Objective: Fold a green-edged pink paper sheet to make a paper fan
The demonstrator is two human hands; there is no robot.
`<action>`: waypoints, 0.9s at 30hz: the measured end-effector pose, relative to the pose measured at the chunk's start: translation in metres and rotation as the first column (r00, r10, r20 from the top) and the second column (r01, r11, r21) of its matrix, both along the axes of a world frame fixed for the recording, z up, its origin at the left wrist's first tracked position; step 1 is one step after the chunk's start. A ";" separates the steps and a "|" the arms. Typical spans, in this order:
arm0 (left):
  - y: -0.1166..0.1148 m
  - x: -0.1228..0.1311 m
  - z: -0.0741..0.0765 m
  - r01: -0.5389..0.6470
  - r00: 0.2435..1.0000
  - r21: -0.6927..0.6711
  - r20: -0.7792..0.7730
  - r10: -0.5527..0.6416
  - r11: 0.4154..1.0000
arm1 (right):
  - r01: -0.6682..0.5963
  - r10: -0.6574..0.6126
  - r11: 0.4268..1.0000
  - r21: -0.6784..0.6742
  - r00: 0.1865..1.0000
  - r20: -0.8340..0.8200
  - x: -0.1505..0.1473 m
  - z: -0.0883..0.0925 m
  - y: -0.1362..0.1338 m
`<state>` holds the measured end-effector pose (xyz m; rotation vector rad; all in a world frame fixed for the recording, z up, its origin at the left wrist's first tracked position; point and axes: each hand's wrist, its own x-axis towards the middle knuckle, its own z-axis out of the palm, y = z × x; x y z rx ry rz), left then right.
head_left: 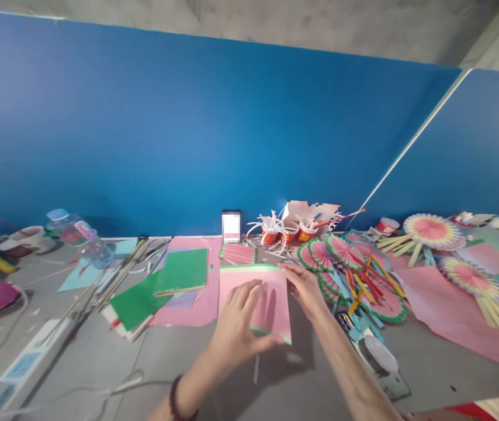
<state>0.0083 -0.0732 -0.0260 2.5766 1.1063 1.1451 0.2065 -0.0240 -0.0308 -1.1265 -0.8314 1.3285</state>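
Note:
A pink paper sheet (271,292) with green edges lies on the grey table in front of me. My left hand (237,324) rests on its near left part, fingers spread and pressing flat. My right hand (304,286) is at the sheet's right edge, with the fingers curled over the far corner and gripping the paper. A small folded pink strip piece (238,253) lies just beyond the sheet.
Green and pink paper stacks (182,272) lie to the left, with sticks and a water bottle (78,234) beyond. Finished paper fans (354,275) are piled to the right, more fans (433,231) farther right. Red cups (287,233) and a phone (231,225) stand by the blue wall.

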 end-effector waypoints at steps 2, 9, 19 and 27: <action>-0.016 0.005 -0.013 -0.038 0.999 0.075 -0.013 0.039 0.996 | 0.037 -0.037 0.999 0.001 0.998 -0.060 -0.003 0.004 -0.009; -0.034 0.010 -0.036 -0.110 0.994 0.333 0.017 0.110 0.936 | 0.089 -0.099 0.988 0.129 0.993 0.070 -0.006 0.005 -0.028; -0.022 -0.028 0.037 -0.097 0.954 0.098 0.292 0.064 0.990 | -0.227 -0.234 0.819 0.528 0.708 0.667 0.022 0.062 -0.038; -0.005 -0.036 0.075 -0.068 0.796 -0.421 0.524 0.304 0.904 | -0.281 0.056 0.899 0.335 0.834 0.549 0.017 0.093 -0.027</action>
